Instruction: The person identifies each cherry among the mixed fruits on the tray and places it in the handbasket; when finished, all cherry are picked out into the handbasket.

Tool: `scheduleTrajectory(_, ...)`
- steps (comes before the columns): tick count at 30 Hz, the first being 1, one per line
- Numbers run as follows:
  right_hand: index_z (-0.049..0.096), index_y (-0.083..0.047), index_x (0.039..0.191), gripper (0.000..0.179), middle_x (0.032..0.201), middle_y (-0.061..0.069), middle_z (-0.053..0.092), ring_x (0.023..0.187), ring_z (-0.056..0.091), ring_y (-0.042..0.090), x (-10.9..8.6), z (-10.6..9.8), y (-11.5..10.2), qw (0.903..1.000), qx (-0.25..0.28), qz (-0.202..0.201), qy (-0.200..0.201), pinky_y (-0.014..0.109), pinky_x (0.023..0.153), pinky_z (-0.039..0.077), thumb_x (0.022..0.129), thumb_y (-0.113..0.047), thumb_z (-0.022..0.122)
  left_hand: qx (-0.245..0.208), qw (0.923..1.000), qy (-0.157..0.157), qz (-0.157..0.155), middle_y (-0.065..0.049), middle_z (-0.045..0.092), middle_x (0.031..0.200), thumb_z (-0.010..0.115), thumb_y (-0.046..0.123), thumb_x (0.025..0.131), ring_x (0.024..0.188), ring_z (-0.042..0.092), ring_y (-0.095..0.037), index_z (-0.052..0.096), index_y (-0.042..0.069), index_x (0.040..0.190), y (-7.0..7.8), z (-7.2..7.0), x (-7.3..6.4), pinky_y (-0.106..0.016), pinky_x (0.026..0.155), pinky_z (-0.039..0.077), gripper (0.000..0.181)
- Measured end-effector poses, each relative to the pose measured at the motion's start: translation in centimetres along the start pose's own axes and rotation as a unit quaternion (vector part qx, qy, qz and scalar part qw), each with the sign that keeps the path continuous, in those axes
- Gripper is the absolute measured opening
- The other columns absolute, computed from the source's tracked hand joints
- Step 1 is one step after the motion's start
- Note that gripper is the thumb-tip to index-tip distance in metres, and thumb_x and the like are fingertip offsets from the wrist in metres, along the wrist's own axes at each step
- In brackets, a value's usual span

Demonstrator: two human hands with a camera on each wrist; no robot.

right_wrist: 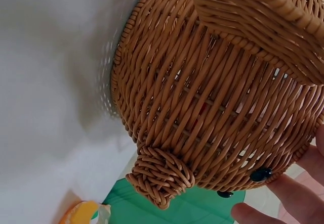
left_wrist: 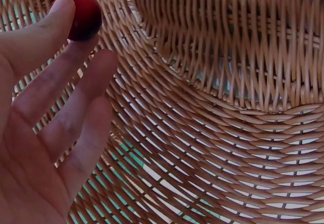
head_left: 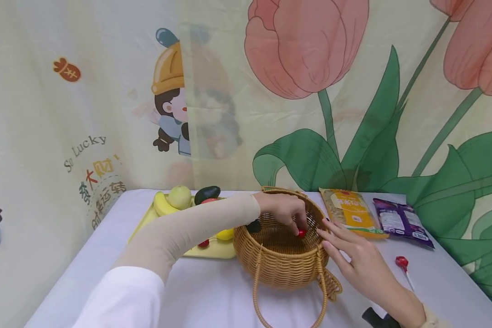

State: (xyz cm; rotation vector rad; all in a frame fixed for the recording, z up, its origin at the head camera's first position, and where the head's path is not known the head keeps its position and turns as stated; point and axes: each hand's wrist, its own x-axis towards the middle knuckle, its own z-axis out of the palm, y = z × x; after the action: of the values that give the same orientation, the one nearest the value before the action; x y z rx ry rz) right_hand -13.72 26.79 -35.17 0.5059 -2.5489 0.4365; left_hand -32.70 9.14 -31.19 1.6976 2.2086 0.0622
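Observation:
Inside the round wicker basket (head_left: 276,271), my left hand (head_left: 289,212) pinches a small red cherry (left_wrist: 87,12) between thumb and fingertip. The cherry's thin green stem sticks out past the thumb in the left wrist view, and its underside looks dark. Woven basket wall lies close around the fingers. My right hand (head_left: 361,262) rests its extended fingers against the basket's right rim. In the right wrist view, the fingertips are at the basket edge near a shiny black bead (right_wrist: 260,175). A looped wicker handle (head_left: 256,291) hangs down the front.
Left of the basket, partly behind my left arm, a yellow tray (head_left: 219,253) holds a banana (head_left: 161,206), a pale round fruit (head_left: 180,197) and other fruit. An orange-and-clear bag (head_left: 352,212), a purple packet (head_left: 403,222) and a red lollipop (head_left: 402,262) lie to the right. A printed curtain hangs behind.

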Motion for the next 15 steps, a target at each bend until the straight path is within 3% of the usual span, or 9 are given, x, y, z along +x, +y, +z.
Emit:
scheduleTrajectory(4, 0.071, -0.014, 0.132, 0.034, 0.146, 0.009, 0.062, 0.126, 0.064, 0.041, 0.02, 0.02, -0.17, 1.0, 0.0, 0.003, -0.004, 0.062, 0.095, 0.053, 0.1, -0.023, 0.067, 0.014, 0.9998, 0.012, -0.007, 0.008, 0.078, 0.117, 0.078, 0.026, 0.092, 0.11, 0.071, -0.002, 0.078, 0.021, 0.122, 0.12, 0.27, -0.36, -0.017, 0.093, 0.054, 0.03)
scheduleTrajectory(15, 0.071, -0.013, 0.132, 0.034, 0.146, 0.011, 0.062, 0.125, 0.064, 0.043, 0.18, 0.03, -0.3, 0.9999, -0.001, 0.008, -0.009, 0.061, 0.093, 0.054, 0.1, -0.023, 0.067, 0.054, 0.9952, 0.002, -0.082, 0.012, 0.076, 0.119, 0.084, 0.031, 0.087, 0.111, 0.07, -0.004, 0.078, 0.028, 0.12, 0.19, 0.53, -0.78, -0.022, 0.093, 0.056, 0.033)
